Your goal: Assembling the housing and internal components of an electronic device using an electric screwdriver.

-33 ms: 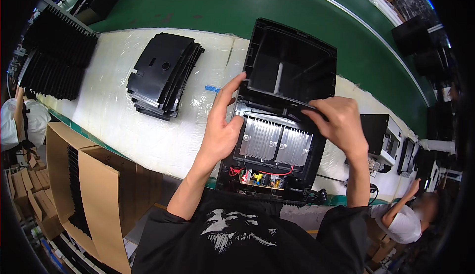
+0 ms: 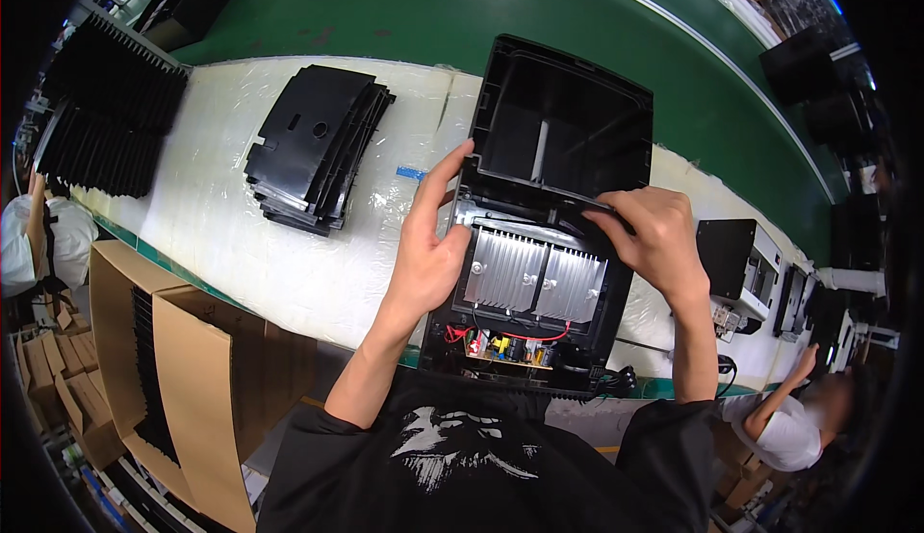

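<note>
Heatsinks point(image 2: 505, 273) in casing point(image 2: 613, 314), circuit board point(image 2: 510, 351) before them, panel stack point(image 2: 310, 153) left on table point(image 2: 217, 211)

On the bench point(image 2: 375, 264) we have an open black electronics housing point(image 2: 525, 327), two finned silver heat sinks point(image 2: 505, 273) exposed, a hollow black cover point(image 2: 597, 129) at its far edge, inside showing.

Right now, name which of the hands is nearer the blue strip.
Left: the left hand is just right of the blue strip; the right hand is much farther right.
</note>
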Tool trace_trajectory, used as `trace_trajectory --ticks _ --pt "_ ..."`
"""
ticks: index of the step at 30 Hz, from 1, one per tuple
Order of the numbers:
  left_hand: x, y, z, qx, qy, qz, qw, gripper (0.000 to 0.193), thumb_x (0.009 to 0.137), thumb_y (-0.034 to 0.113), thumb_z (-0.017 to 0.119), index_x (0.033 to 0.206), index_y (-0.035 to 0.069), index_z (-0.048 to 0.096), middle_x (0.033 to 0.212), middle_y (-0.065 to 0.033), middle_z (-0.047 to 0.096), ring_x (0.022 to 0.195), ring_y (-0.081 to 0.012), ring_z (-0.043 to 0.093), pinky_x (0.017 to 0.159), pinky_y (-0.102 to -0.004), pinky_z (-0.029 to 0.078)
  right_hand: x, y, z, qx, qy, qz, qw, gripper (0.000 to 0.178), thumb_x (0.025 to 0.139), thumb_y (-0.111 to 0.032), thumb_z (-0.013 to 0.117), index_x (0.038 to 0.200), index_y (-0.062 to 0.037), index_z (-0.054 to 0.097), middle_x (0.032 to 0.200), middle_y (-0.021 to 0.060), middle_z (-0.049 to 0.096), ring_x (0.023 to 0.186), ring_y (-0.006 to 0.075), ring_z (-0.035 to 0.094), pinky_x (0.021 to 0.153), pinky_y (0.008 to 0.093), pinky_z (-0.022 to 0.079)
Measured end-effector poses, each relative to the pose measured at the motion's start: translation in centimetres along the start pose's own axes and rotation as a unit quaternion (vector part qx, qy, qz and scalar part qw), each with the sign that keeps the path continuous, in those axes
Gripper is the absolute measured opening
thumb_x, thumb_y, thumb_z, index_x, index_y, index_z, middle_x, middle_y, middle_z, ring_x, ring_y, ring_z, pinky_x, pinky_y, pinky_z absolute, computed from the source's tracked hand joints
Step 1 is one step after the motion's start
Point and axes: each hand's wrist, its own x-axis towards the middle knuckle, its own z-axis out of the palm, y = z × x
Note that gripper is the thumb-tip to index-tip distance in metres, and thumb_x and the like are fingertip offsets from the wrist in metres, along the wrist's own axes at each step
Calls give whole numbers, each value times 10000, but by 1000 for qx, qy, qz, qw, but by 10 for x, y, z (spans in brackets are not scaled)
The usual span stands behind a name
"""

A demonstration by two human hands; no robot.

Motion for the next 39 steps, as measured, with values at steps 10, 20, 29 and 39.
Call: trace_trajectory --ticks 10,20,29,39 --pt "-1 12 7 -99 3 -49 994 684 671 -65 390 1347 35 417 1410 -172 373 1328 -291 332 1092 -366 235 -12 13 29 -2 -36 71 997 161 757 -194 703 761 -43 647 592 123 596 527 282 586 482 338 439" --pt "1 0 3 13 -15 4 1000 562 670 -48 400 1199 46 563 1412 -189 352 1345 -305 300 1101 -382 226 -1 11 20 -22 -174 76 981 230 806 -229 629 689 -33 596 604 143 589 612 351 577 566 424 442" --pt "-1 1 1 5 -10 1 1000 530 663 -46 395 1154 38 576 1417 -187 341 1346 -309 295 1100 -385 231 -19 -15 -29 138 106 143 974 303 778 -57 649 1074 0 615 1045 136 643 925 263 620 839 322 473" --pt "0 1 3 27 -9 -14 1000 527 641 -27 394 1128 29 587 1422 -191 350 1354 -306 283 1107 -376 184 -214 11 -54 -101 335 556 754 194 892 -141 592 1039 -19 620 815 34 629 717 80 558 646 232 451"
